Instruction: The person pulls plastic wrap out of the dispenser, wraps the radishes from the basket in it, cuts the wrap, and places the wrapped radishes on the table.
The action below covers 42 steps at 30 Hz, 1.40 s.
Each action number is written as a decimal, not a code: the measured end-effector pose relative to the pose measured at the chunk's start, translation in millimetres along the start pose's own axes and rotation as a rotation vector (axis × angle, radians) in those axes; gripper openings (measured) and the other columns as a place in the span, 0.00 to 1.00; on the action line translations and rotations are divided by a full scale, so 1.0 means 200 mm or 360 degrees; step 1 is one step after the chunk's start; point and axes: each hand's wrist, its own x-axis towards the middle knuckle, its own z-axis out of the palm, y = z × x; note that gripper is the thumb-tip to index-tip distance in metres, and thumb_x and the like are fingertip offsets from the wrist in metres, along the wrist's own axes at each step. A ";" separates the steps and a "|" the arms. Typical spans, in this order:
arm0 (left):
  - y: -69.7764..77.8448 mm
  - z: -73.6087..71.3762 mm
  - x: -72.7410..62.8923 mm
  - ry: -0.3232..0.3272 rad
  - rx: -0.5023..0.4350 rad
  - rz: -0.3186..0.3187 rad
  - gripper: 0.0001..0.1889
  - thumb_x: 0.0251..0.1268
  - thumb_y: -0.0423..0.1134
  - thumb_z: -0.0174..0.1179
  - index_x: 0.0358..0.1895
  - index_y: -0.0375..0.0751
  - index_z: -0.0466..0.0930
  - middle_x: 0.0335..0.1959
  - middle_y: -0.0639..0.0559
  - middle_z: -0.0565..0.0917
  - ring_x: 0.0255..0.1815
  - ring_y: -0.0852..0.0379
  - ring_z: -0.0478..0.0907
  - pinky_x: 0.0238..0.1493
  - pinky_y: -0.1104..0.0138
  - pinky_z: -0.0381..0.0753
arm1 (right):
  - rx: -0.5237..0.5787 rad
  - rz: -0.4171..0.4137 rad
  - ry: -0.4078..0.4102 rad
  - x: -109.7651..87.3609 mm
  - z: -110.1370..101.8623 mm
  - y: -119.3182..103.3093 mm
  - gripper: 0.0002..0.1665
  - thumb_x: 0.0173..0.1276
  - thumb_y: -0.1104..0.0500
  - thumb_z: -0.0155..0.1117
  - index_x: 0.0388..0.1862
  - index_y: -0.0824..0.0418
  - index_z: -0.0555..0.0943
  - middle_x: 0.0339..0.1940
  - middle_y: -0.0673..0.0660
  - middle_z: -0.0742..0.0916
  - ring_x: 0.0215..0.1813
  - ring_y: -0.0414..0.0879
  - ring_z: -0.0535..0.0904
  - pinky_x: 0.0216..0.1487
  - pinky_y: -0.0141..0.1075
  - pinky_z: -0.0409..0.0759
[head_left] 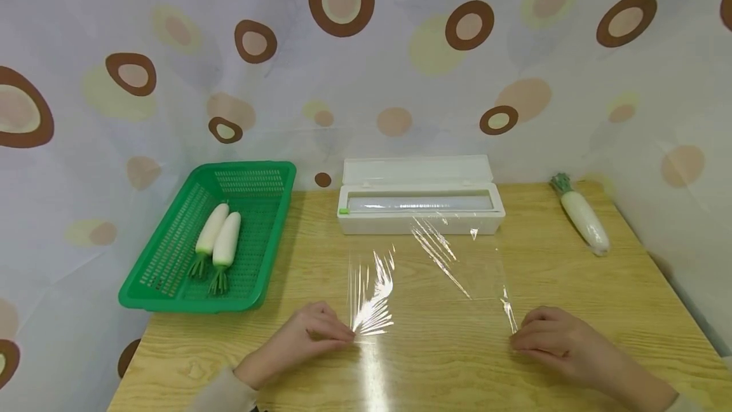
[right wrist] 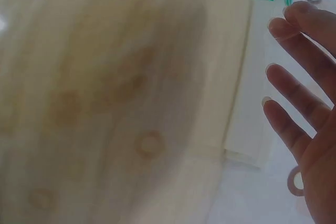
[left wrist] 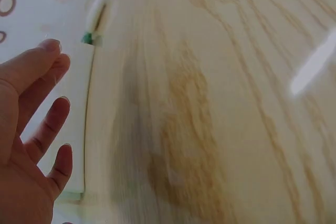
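Note:
A clear sheet of plastic wrap stretches from a white dispenser box toward me, wrinkled and shiny near its left corner. My left hand pinches the sheet's near left corner between thumb and forefinger. At the near right corner, my right hand pinches the film in the same way. Both wrist views show thumb and forefinger together, with the other fingers spread apart. Inside the box lies the roll of wrap, under a raised lid.
On the left stands a green basket holding two white radishes, one of them this radish. Another radish, with a shiny wrapped look, lies at the back right of the wooden table. A patterned curtain hangs behind.

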 end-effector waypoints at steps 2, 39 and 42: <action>-0.02 0.01 0.00 -0.0039 0.0158 0.0017 0.09 0.62 0.35 0.73 0.45 0.47 0.93 0.46 0.63 0.91 0.46 0.66 0.78 0.51 0.67 0.74 | -0.0030 -0.0023 -0.0042 -0.02 0.03 0.01 0.18 0.83 0.47 0.55 0.43 0.49 0.91 0.43 0.42 0.91 0.49 0.41 0.80 0.58 0.26 0.72; -0.08 0.04 -0.02 -0.0216 0.0718 0.0300 0.11 0.68 0.42 0.72 0.51 0.51 0.91 0.44 0.64 0.88 0.45 0.68 0.82 0.43 0.76 0.70 | -0.0262 0.0459 -0.0398 0.02 0.16 -0.07 0.27 0.62 0.59 0.79 0.61 0.60 0.86 0.41 0.40 0.85 0.37 0.26 0.73 0.33 0.30 0.76; -0.08 0.04 -0.03 -0.0237 0.0728 0.0275 0.13 0.70 0.42 0.70 0.55 0.51 0.90 0.45 0.63 0.88 0.45 0.69 0.82 0.43 0.76 0.71 | -0.0308 0.0410 -0.0410 0.01 0.16 -0.07 0.29 0.63 0.58 0.79 0.63 0.61 0.85 0.43 0.42 0.86 0.38 0.29 0.75 0.34 0.31 0.77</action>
